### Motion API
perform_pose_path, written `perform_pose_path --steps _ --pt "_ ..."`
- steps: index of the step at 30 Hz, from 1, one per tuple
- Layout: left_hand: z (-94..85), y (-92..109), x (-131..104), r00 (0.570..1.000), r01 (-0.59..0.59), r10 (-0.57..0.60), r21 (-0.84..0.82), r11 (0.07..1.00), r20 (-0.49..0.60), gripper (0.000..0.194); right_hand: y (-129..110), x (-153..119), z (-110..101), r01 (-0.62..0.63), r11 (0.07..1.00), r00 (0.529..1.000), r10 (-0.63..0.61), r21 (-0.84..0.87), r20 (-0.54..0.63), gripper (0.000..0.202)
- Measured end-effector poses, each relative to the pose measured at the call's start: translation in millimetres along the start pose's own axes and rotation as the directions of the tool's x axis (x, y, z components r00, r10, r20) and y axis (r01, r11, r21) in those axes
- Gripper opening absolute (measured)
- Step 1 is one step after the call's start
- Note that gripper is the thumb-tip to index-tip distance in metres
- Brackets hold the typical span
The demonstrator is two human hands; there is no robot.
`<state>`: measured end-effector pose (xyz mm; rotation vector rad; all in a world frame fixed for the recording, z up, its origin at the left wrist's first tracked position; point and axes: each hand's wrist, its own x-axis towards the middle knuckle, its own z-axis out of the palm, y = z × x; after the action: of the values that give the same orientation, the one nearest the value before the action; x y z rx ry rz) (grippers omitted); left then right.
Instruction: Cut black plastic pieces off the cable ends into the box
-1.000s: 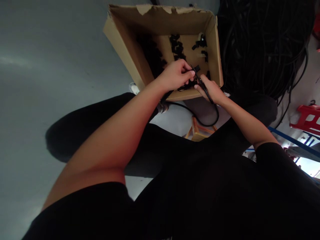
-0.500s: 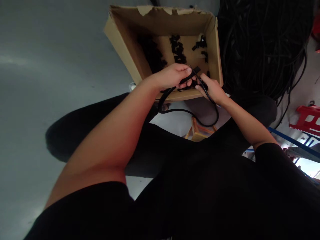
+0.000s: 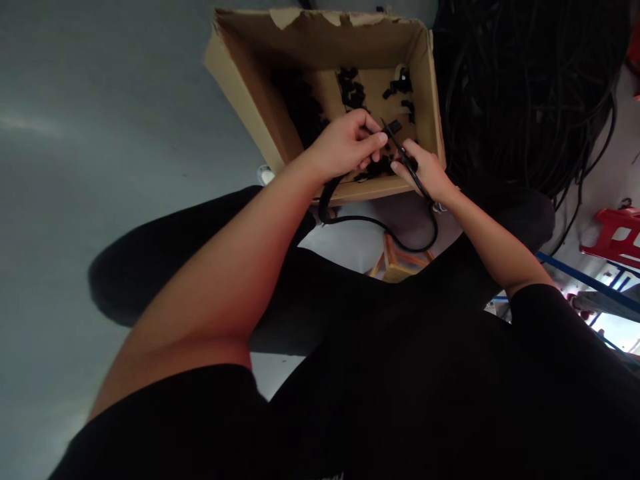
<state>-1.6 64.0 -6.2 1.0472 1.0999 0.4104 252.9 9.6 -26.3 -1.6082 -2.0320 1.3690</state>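
Note:
A black cable [image 3: 373, 220] hangs in a loop below my hands, in front of the cardboard box [image 3: 380, 193]. My left hand [image 3: 350, 140] is closed on one end of it, thumb and forefinger pinched together over the box. Just beyond these fingertips a small flat black piece [image 3: 395, 125] sticks out; whether it belongs to the cable I cannot tell. My right hand [image 3: 425, 170] grips the other stretch of cable, whose thin tip points up toward the left fingertips. Small black parts [image 3: 353, 90] lie in rows inside the box.
To the right of the box rises a large heap of black cables [image 3: 525, 100]. A small wooden stool [image 3: 397, 270] stands beneath, between my legs. Farther right are a red plastic stool [image 3: 615, 237] and a blue metal bar [image 3: 590, 280].
My left hand has turned and shifted slightly, its thumb now lying farther forward near the thin cable tip. The right hand stays almost where it was, still holding the cable.

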Motion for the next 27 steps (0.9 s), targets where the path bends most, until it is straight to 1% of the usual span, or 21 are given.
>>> perform_pose_path --steps 2,4,8,11,16,19,21,24,27 --pt "0.2 -3 1 0.999 -0.042 0.041 0.021 0.999 0.024 0.040 3 0 1 0.006 1.000 0.999 -0.007 0.019 0.033 0.056" --pt "0.2 -5 1 0.996 -0.065 0.063 0.026 0.998 0.066 0.042 6 -1 3 0.035 0.999 0.997 -0.038 0.034 0.069 0.054" --pt "0.6 -1 -2 0.992 -0.037 0.034 0.023 0.999 0.121 0.037 11 -3 4 0.099 0.994 0.991 -0.102 0.043 0.089 0.054" --pt "-1.9 2 -2 0.993 0.002 -0.005 0.026 1.000 0.116 0.032 10 -5 2 0.094 0.995 0.992 -0.095 0.019 0.083 0.056" --pt "-9.9 -3 1 0.994 -0.038 0.029 0.090 0.995 0.102 0.034 5 -4 -1 0.053 0.997 0.997 -0.050 -0.057 0.066 0.058" --pt "-10.2 -12 5 0.995 -0.059 0.048 0.126 0.990 0.085 0.043 3 -2 -4 0.037 0.996 0.995 -0.030 -0.078 0.095 0.051" --pt "-7.8 -19 7 0.996 -0.081 0.073 0.144 0.986 0.060 0.045 2 -1 -6 0.018 0.996 0.992 -0.007 -0.087 0.126 0.045" --pt "-2.3 -24 8 0.991 -0.127 0.133 0.208 0.970 -0.012 0.042 0 -2 -5 -0.030 0.993 0.986 0.047 -0.114 0.157 0.040" --pt "2.7 -21 4 0.978 -0.150 0.190 0.330 0.932 -0.092 0.036 -2 -3 -1 -0.073 0.988 0.984 0.094 -0.139 0.148 0.039"
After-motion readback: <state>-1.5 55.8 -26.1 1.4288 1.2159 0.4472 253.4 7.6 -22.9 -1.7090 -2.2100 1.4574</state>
